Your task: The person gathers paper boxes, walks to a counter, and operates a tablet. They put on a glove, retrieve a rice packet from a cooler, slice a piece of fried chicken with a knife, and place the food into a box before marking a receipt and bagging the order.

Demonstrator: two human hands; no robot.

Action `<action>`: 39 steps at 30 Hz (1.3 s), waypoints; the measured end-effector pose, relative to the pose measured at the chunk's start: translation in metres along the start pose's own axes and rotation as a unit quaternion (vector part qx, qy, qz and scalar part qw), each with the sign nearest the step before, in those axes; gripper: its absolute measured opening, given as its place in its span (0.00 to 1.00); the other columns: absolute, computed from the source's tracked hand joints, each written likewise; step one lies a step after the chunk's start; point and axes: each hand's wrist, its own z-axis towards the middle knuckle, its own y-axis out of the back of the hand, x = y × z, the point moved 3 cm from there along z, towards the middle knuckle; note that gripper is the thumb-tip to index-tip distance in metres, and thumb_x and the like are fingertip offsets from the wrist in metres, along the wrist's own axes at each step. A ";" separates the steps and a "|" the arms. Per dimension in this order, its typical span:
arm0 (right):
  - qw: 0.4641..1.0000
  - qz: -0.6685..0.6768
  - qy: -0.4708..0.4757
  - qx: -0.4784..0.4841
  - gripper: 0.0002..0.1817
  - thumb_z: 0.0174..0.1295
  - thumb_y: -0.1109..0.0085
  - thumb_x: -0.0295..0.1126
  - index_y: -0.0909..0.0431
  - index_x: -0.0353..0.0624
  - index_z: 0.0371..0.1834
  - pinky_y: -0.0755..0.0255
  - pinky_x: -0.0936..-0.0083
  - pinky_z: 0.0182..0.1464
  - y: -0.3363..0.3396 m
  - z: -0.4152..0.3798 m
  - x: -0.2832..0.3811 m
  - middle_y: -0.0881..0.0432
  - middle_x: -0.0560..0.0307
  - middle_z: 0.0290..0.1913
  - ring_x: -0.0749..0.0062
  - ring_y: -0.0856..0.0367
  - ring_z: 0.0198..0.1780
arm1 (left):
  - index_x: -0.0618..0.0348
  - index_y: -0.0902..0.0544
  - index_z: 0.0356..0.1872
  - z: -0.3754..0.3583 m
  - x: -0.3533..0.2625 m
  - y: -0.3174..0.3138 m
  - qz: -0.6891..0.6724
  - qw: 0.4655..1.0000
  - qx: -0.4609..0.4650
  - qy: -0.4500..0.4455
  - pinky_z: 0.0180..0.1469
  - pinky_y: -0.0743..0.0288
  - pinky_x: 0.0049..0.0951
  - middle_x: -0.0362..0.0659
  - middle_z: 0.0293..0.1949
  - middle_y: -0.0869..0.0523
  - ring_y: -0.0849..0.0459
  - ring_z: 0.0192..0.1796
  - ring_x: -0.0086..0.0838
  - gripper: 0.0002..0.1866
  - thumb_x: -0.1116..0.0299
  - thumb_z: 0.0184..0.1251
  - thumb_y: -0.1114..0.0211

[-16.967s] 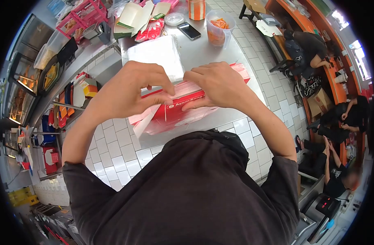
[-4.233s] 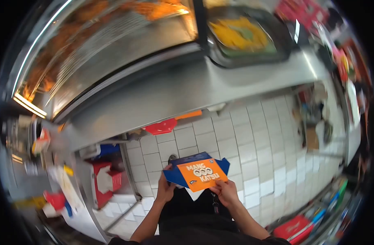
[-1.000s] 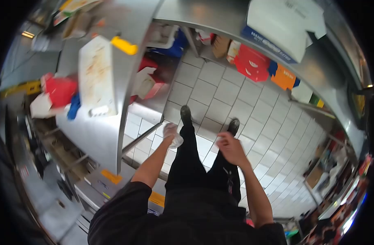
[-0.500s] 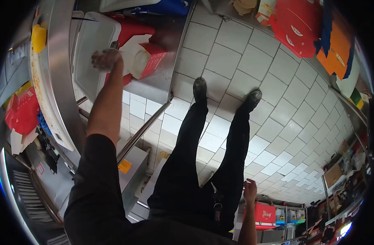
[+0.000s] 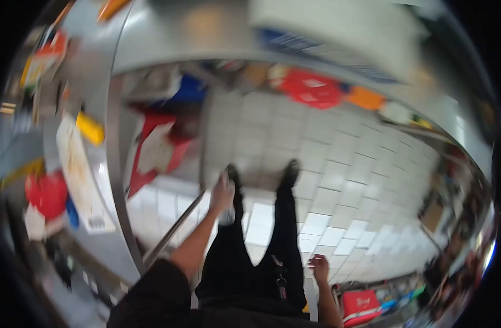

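Pale translucent plastic (image 5: 227,218) that showed, blurred, at the left hand (image 5: 223,195) beside one leg, whether gripped or worn I couldn't tell, right hand (image 5: 319,268) which hung loosely open, steel counter (image 5: 104,174) where a stained board (image 5: 82,169) lay, tiled floor (image 5: 332,181).

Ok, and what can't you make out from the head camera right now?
- Head view, left hand: motion blur hides whether the pale see-through material at it is a glove, a bag or something else.
- Head view, white box: its top is cut off by the upper picture edge.
- Head view, blue panel of that box: motion blur smears the lettering.
- Head view, red box: its writing is too small and blurred to read.
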 end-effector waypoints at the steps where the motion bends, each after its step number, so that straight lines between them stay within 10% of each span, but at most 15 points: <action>1: 1.000 0.029 0.003 0.003 0.09 0.73 0.50 0.30 0.26 0.39 0.51 0.20 0.77 0.33 0.000 -0.026 -0.007 0.14 0.51 0.37 0.71 0.14 0.34 | 0.60 0.42 0.74 -0.039 -0.057 -0.004 -0.141 0.984 0.102 0.026 0.73 0.39 0.41 0.61 0.70 0.33 0.34 0.73 0.49 0.40 0.70 0.61 0.36; 4: 0.992 0.107 -0.062 -0.020 0.13 0.71 0.45 0.34 0.24 0.38 0.52 0.18 0.74 0.36 -0.006 -0.114 -0.023 0.13 0.52 0.40 0.71 0.13 0.36 | 0.55 0.37 0.71 -0.094 -0.132 -0.050 -0.007 0.964 0.225 -0.143 0.57 0.24 0.46 0.60 0.59 0.21 0.18 0.56 0.54 0.35 0.69 0.62 0.34; 5: 0.989 0.122 -0.080 -0.031 0.13 0.70 0.43 0.34 0.23 0.38 0.52 0.17 0.72 0.37 -0.008 -0.134 -0.019 0.13 0.52 0.42 0.71 0.13 0.37 | 0.55 0.34 0.69 -0.089 -0.130 -0.083 0.008 0.924 0.169 -0.342 0.54 0.21 0.43 0.59 0.55 0.19 0.15 0.52 0.50 0.32 0.69 0.63 0.34; 7: 0.983 0.152 -0.070 -0.077 0.15 0.69 0.42 0.36 0.23 0.37 0.52 0.17 0.70 0.39 0.001 -0.167 -0.061 0.12 0.52 0.42 0.70 0.12 0.39 | 0.57 0.33 0.66 -0.090 -0.178 -0.101 -0.012 0.911 0.381 -0.160 0.51 0.20 0.37 0.56 0.52 0.18 0.14 0.49 0.42 0.30 0.70 0.63 0.34; 11: 0.946 0.243 -0.114 -0.185 0.15 0.63 0.40 0.36 0.20 0.39 0.49 0.17 0.71 0.34 0.030 -0.218 -0.131 0.12 0.54 0.40 0.71 0.11 0.39 | 0.58 0.33 0.66 -0.014 -0.207 -0.110 -0.023 0.895 0.438 -0.079 0.48 0.20 0.37 0.54 0.49 0.18 0.16 0.47 0.36 0.33 0.75 0.59 0.32; 15: 0.851 0.386 -0.094 -0.343 0.16 0.67 0.43 0.40 0.22 0.40 0.50 0.18 0.74 0.34 0.077 -0.221 -0.158 0.12 0.53 0.43 0.72 0.12 0.40 | 0.59 0.26 0.60 -0.006 -0.264 -0.102 0.033 0.894 0.416 -0.163 0.45 0.19 0.37 0.46 0.40 0.14 0.16 0.46 0.34 0.22 0.74 0.64 0.38; 21: 0.832 0.444 0.147 -0.299 0.16 0.70 0.42 0.41 0.22 0.41 0.52 0.19 0.74 0.33 0.240 -0.193 -0.116 0.14 0.54 0.42 0.71 0.13 0.37 | 0.58 0.23 0.53 -0.078 -0.333 -0.175 0.286 0.797 0.430 -0.315 0.46 0.19 0.38 0.46 0.40 0.14 0.15 0.45 0.35 0.17 0.71 0.63 0.38; 29: 0.758 0.327 0.230 -0.515 0.11 0.68 0.45 0.34 0.22 0.39 0.47 0.21 0.72 0.37 0.567 -0.152 -0.213 0.14 0.53 0.36 0.69 0.14 0.37 | 0.56 0.18 0.45 -0.122 -0.506 -0.402 0.536 0.585 0.344 -0.502 0.47 0.20 0.40 0.46 0.39 0.14 0.15 0.45 0.38 0.13 0.66 0.61 0.39; 32: 0.789 0.167 0.026 -0.591 0.16 0.64 0.44 0.44 0.21 0.41 0.37 0.23 0.58 0.42 0.575 -0.125 -0.317 0.17 0.43 0.34 0.48 0.17 0.38 | 0.55 0.16 0.42 -0.142 -0.583 -0.473 0.627 0.467 0.302 -0.545 0.47 0.21 0.40 0.46 0.38 0.13 0.15 0.45 0.39 0.12 0.64 0.61 0.40; 35: 0.892 0.098 -0.146 -0.416 0.21 0.62 0.49 0.47 0.17 0.40 0.35 0.25 0.51 0.50 0.498 -0.110 -0.428 0.16 0.41 0.43 0.43 0.18 0.47 | 0.54 0.14 0.39 -0.156 -0.601 -0.518 0.713 0.329 0.275 -0.555 0.48 0.21 0.41 0.47 0.38 0.13 0.15 0.44 0.40 0.12 0.62 0.60 0.40; 36: 0.916 0.100 -0.210 -0.327 0.22 0.61 0.51 0.48 0.15 0.41 0.38 0.25 0.51 0.51 0.469 -0.132 -0.441 0.16 0.40 0.46 0.44 0.18 0.48 | 0.54 0.14 0.43 -0.176 -0.639 -0.584 0.769 0.382 0.294 -0.420 0.50 0.21 0.44 0.47 0.46 0.13 0.15 0.51 0.40 0.14 0.61 0.63 0.42; 37: 0.900 0.077 -0.237 -0.357 0.19 0.58 0.48 0.46 0.14 0.43 0.37 0.24 0.52 0.50 0.425 -0.130 -0.469 0.15 0.40 0.43 0.45 0.17 0.46 | 0.51 0.15 0.48 -0.201 -0.671 -0.650 0.704 0.332 0.286 -0.559 0.52 0.22 0.47 0.48 0.52 0.15 0.17 0.55 0.43 0.16 0.59 0.65 0.45; 38: 0.901 0.098 -0.307 -0.292 0.16 0.58 0.48 0.41 0.14 0.43 0.33 0.23 0.53 0.48 0.376 -0.133 -0.495 0.14 0.44 0.43 0.49 0.16 0.46 | 0.51 0.17 0.52 -0.250 -0.716 -0.698 0.542 0.512 0.336 -0.576 0.55 0.24 0.47 0.50 0.53 0.16 0.18 0.55 0.46 0.17 0.57 0.68 0.46; 39: 0.847 0.227 -0.362 -0.316 0.12 0.53 0.43 0.38 0.13 0.46 0.32 0.22 0.56 0.45 0.339 -0.154 -0.492 0.13 0.47 0.40 0.51 0.15 0.43 | 0.52 0.20 0.55 -0.299 -0.753 -0.752 0.495 0.483 0.317 -0.650 0.58 0.25 0.46 0.51 0.55 0.18 0.19 0.57 0.48 0.19 0.56 0.69 0.46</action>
